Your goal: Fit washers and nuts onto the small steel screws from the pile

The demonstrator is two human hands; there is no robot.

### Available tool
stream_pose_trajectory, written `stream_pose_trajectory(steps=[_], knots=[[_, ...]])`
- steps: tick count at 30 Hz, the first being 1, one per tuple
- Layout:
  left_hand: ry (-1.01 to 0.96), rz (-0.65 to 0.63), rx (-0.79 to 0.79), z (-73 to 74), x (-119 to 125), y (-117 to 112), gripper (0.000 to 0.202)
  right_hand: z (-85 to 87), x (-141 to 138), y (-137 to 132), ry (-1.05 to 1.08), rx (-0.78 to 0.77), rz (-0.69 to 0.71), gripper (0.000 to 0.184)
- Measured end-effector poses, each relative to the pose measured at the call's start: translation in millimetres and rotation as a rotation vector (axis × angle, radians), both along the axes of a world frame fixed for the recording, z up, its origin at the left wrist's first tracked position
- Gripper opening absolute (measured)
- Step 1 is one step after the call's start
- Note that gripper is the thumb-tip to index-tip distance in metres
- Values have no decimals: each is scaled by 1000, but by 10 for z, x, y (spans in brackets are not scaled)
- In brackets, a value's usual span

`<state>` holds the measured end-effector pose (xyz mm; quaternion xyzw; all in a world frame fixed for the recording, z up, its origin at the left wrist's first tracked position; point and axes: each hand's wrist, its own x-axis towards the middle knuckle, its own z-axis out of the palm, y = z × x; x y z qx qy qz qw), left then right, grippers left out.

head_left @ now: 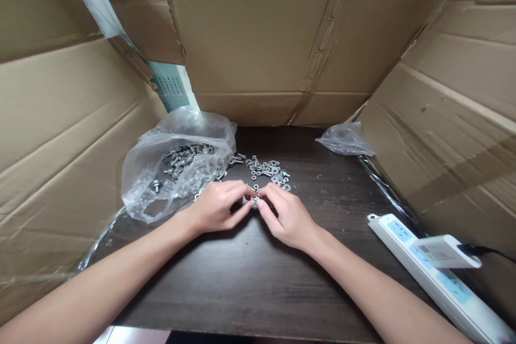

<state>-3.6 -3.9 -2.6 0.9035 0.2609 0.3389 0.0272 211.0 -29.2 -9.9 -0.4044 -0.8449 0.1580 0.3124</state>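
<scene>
So the near part of the worktop (226, 290) is dark, wood-grained and a bit shiny, with both forearms reaching in over it. Down on the right there's a white power strip (403, 250) set at an angle, with a white adapter (445, 252) plugged in and a black cable (489, 251) running off it.

The left hand (220, 204) and right hand (289, 215) meet around the middle, and both are pinching the same small metal fastener (255, 200) with thumb and fingertips. It sits right between the two, gripped from either side. It's silvery and tiny, and the fingers cover most of it, so I can't tell exactly which parts it's made of. A little nut (256, 187) shows just past the fingertips; can't tell if it's touching them.

Right beyond the hands is a loose scatter of bolts, nuts and flat washers (266, 173), all the same silvery metal. To the left of that, a big clear plastic bag (139, 172) slumps open with a heap of bolts (183, 158) inside, plus one bolt (157, 186) lying apart from the heap.

Further back on the right there's a smaller, crumpled clear bag (346, 138); contents are too hazy to make out. Behind everything, cardboard panels (258, 27) wall it in.
</scene>
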Motion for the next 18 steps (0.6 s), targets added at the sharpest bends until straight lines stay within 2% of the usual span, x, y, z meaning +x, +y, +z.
stream_pose_trajectory(steps=[10, 18], knots=[[11, -4, -8, -5, 0, -7, 14, 4, 3, 7, -5, -26, 18, 16], [7, 0, -12, 2, -7, -4, 14, 1, -5, -8, 39, 12, -10, 7]])
